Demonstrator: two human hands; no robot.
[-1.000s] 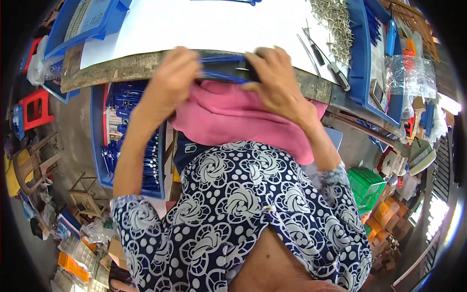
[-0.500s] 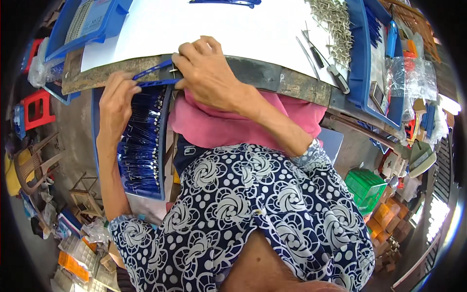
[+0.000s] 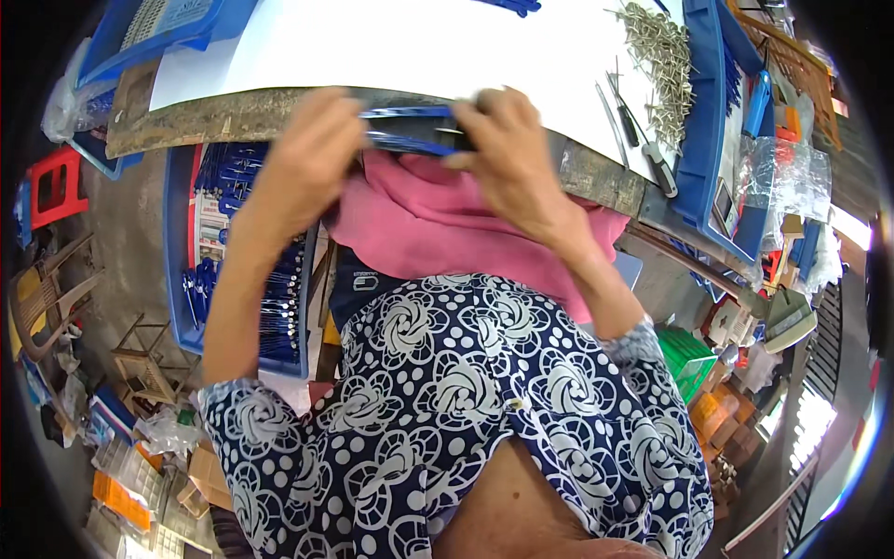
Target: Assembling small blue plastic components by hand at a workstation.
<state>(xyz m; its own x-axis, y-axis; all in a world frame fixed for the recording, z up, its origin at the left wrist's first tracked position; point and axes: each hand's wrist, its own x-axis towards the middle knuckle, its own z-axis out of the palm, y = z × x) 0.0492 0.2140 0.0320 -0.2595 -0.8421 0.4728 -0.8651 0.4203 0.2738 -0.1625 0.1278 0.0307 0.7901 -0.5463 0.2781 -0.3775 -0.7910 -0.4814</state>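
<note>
Both your hands up at the near edge of the surface, facing each other, sleeves patterned dark blue and white. Between them a pair of blue strips, one above the other, spanning the gap over the dark part of that edge.

Left hand: blurred; fingers closed on the left ends of the strips, exact placing of each finger unclear. Right hand: gripping the right ends, forefinger at the upper strip, thumb under the lower. A small pale piece shows between the strips near your right fingers; too small to make out.

Below the strips, pink cloth across your lap. Left of it, lower than the surface, a long blue tray with many blue pieces in it.

On the surface: white sheet; more blue pieces at its far side. Toward the right, a heap of small metal parts, and just below it a grey-and-black-handled tool lying beside a black-handled one. Blue bin right of these; another blue bin at far left.
</note>
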